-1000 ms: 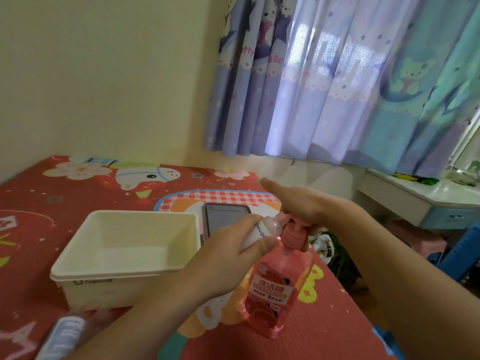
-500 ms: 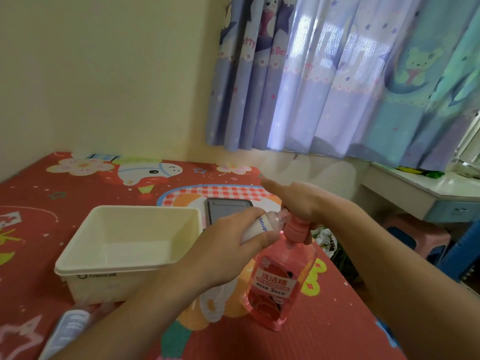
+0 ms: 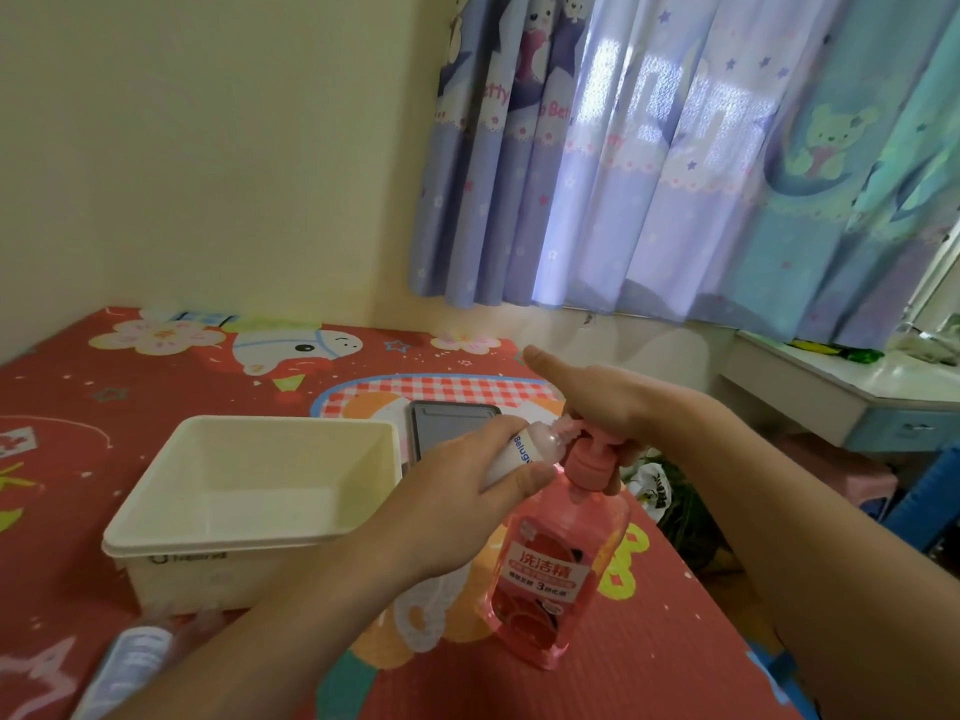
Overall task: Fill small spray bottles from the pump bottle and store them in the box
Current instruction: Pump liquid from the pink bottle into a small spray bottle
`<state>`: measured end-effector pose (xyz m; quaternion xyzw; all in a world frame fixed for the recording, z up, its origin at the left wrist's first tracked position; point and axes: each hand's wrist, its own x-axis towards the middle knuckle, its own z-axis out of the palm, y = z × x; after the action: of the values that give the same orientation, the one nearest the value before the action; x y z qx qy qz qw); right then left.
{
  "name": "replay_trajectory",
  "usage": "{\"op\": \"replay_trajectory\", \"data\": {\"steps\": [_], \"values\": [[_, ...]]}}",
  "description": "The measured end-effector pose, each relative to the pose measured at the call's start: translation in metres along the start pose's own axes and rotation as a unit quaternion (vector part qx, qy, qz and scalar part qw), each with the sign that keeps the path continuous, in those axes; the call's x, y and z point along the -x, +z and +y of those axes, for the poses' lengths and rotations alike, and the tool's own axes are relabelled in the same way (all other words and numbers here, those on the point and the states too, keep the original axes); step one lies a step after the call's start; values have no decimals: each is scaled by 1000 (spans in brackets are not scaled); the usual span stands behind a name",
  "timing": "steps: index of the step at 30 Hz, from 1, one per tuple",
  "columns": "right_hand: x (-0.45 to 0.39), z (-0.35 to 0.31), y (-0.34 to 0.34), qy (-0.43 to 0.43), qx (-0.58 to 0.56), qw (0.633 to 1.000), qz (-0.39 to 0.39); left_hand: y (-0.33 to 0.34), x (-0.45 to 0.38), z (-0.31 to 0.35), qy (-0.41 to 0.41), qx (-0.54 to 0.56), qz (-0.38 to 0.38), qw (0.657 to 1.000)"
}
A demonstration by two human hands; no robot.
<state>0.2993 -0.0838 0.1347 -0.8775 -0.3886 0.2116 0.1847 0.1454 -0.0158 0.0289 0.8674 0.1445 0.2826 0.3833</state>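
Since prev. frames: little change in the work; view has shifted slightly, pump bottle sits a bit more tilted in frame, both hands in same positions on it. Left hand grips a small spray bottle, fingers and thumb curled round its white body, clear neck end tilted toward the pump spout; neck appears to touch spout, exact contact blurred. Right hand rests on top of the pink pump head, palm down, forefinger extended straight fwd; remaining fingers curl down behind the pump, grip extent can't be confirmed. Pump bottle: pink translucent, red label, stands on red patterned mat near its right edge. Cream storage box stands on mat just left of the left hand, nothing visible inside. Second small bottle lies on mat at lower left, blurred, in front of box. Dark phone lies flat behind box corner. Curtain at rear; white desk at right.
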Motion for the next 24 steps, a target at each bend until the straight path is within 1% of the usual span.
{"op": "replay_trajectory", "data": {"steps": [2, 4, 6, 8, 11, 12, 14, 16, 17, 19, 21, 24], "values": [[0, 0, 1, -4, 4, 1000, 9, 0, -1, -1, 0, 6, 1, 1000], [-3, 1, 7, -20, 34, 998, 48, 2, 1, -3, -3, 5, 0, 1000], [-5, 1, 11, -21, 59, 996, 66, 3, 4, -5, -7, 11, -2, 1000], [-3, 0, 8, -17, 60, 997, 54, 3, 4, -4, -7, 9, -6, 1000], [6, -2, 2, 0, 24, 1000, 9, 1, 4, 0, -1, 13, 1, 1000], [5, -3, 2, -5, 28, 999, 15, 0, 3, 0, 1, 11, 4, 1000], [3, -2, 7, -21, 47, 997, 60, 1, 3, -2, -2, 9, 6, 1000], [1, 0, 11, -28, 53, 995, 82, 3, 6, -4, -9, 16, 4, 1000], [2, 1, 11, -26, 45, 996, 77, 3, 6, -3, -9, 16, 2, 1000], [7, 0, 5, -6, 13, 999, 42, 3, 5, 1, -8, 15, -1, 1000], [10, -2, 0, 4, 11, 1000, 11, 2, 4, 4, -5, 23, 1, 1000], [4, -4, 6, -11, 42, 998, 40, 0, 1, -1, -1, 18, 4, 1000]]}}
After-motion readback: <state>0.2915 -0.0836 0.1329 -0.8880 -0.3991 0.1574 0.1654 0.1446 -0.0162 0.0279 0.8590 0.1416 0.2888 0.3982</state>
